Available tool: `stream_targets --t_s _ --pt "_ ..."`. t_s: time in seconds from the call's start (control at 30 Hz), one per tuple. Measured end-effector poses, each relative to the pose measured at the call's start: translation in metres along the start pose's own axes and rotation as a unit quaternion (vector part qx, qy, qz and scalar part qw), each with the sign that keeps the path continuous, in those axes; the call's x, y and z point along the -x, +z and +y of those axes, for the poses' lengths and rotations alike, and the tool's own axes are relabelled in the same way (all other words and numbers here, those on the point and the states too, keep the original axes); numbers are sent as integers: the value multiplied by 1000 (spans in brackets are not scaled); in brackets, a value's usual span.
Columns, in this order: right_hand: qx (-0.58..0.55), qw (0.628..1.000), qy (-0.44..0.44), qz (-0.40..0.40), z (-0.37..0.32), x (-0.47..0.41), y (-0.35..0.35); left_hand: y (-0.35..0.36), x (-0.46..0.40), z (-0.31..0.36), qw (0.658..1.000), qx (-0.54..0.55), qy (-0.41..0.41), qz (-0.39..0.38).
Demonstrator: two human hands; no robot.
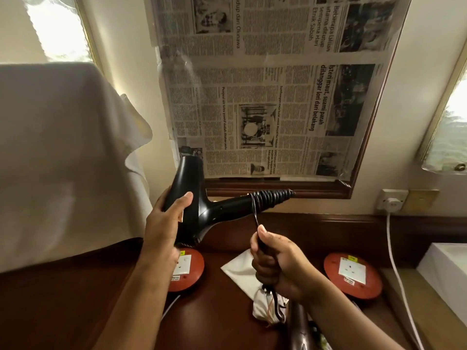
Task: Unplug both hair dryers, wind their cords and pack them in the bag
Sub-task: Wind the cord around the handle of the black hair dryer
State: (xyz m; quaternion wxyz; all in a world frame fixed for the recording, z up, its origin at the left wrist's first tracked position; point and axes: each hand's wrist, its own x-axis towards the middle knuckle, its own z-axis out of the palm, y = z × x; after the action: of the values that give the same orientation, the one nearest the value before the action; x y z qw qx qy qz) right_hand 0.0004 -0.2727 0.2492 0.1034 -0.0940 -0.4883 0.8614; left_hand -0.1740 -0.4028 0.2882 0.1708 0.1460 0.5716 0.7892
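My left hand (pixel 165 223) grips the barrel of a black hair dryer (pixel 202 210) held up above the dark wooden desk (pixel 214 324), its handle pointing right. The dryer's black cord (pixel 271 195) is coiled in tight turns round the handle. My right hand (pixel 274 261) holds the loose end of that cord in a fist just below the handle, with the cord taut between. A white cloth bag (pixel 242 271) lies on the desk under my right hand. Part of a second, dark brown dryer (pixel 299 324) shows beneath my right forearm.
Two round red socket reels (pixel 194 263) (pixel 353 274) sit on the desk. A white plug and cable (pixel 394 248) run from a wall socket (pixel 391 202) at the right. A cloth-covered object (pixel 63 160) stands at left, a newspaper-covered mirror (pixel 278 84) behind, a white box (pixel 444 269) at right.
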Motion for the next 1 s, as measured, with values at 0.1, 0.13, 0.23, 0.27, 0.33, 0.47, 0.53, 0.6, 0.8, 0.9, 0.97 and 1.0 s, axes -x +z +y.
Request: stream_targets --t_s 0.1,0.13,0.23,0.27,0.33,0.47,0.53,0.6,0.8,0.9,0.97,1.0 --pt "-46 997 -21 -54 4 0 -3 -2 0 4 1000 7 -3 -3" --pt "-44 996 -36 -62 5 0 -4 -4 0 6 1000 12 -3 -5" --pt "-15 996 -72 -55 8 0 -6 -7 -1 12 1000 11 -2 -14" --pt "5 996 -83 -41 9 0 -7 -8 0 14 1000 7 3 -19" --pt "87 990 -113 9 8 0 -7 -8 1 17 1000 1 10 -27" --pt "306 925 -193 117 7 1 -5 -9 1 22 1000 5 11 -28" --pt "359 889 -240 156 8 0 -3 -10 3 23 999 -2 6 -32" --pt "398 852 -284 188 10 -3 -1 -9 6 24 999 7 -1 -39" --pt "279 921 -238 128 15 -6 2 -7 9 33 998 43 -5 -50" --pt "176 966 -179 59 19 -8 -4 -6 9 36 998 50 -1 -49" --pt "124 980 -159 11 22 -11 -8 -6 9 36 997 56 0 -46" --pt "118 981 -154 -2 23 -13 -9 -6 9 36 997 60 -2 -46"
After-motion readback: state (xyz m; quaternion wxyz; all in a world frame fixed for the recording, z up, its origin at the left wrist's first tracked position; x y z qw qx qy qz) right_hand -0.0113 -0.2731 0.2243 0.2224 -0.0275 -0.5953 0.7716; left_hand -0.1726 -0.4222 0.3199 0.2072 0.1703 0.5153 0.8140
